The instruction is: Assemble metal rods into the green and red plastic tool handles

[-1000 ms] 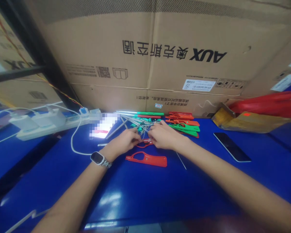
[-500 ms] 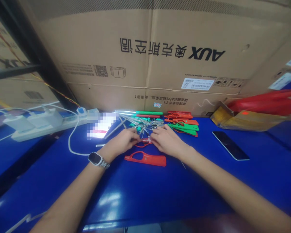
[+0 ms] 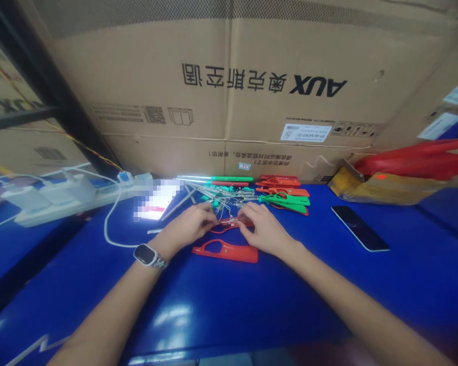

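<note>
My left hand (image 3: pixel 194 223), with a watch on its wrist, pinches the left end of a red lighter housing half (image 3: pixel 224 223). At the other end of that half, my right hand (image 3: pixel 265 230) has its thumb and fingertips closed around the shell and its small inner parts. White pieces and thin wires (image 3: pixel 232 220) show between the hands; their exact form is too small to make out. Just in front, a second red housing half (image 3: pixel 238 252) with a loop-shaped opening lies flat on the blue table (image 3: pixel 229 305).
Behind my hands lies a heap of metal rods and wired parts (image 3: pixel 223 194). Red shells (image 3: pixel 282 192) and green shells (image 3: pixel 290 200) are stacked to its right. A phone (image 3: pixel 360 228), lit screen (image 3: pixel 156 201), power strip (image 3: pixel 72 202) and yellow box (image 3: pixel 389 188) surround the work; a large carton (image 3: pixel 137 66) stands behind.
My right hand has shifted its grip, with its fingers more curled and the thumb lower. More of the red housing half shows beneath it. The whole view has slid slightly.
</note>
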`<state>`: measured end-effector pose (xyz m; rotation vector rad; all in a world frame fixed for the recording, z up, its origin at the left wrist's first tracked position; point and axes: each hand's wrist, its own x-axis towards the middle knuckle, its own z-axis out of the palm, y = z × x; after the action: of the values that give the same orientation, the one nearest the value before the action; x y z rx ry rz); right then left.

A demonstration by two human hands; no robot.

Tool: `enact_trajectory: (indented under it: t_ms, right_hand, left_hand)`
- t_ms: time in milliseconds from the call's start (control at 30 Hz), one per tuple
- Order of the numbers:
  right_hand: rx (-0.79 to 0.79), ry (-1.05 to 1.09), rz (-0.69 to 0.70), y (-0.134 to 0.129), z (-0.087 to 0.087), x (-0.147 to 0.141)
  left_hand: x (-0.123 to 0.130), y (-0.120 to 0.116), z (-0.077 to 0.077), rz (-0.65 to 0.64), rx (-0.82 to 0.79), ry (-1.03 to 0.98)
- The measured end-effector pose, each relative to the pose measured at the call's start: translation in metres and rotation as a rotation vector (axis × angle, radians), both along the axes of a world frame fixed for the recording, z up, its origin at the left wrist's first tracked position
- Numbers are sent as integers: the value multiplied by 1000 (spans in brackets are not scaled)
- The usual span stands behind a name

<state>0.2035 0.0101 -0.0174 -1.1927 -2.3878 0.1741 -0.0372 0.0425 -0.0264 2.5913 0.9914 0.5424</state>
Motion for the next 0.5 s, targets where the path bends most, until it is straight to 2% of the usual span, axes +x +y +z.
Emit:
enact_trajectory:
  t_ms: [100, 233, 500]
  right_hand:
    - [86, -129, 85, -3, 2, -2]
    - [77, -226, 109, -9, 1, -4]
    - [-35, -100, 76, -15, -4, -5]
  left_hand:
    - [1, -2, 2, 0, 13, 5]
    - [0, -3, 2, 16, 17, 9]
    - [1, -2, 0, 50, 2, 34]
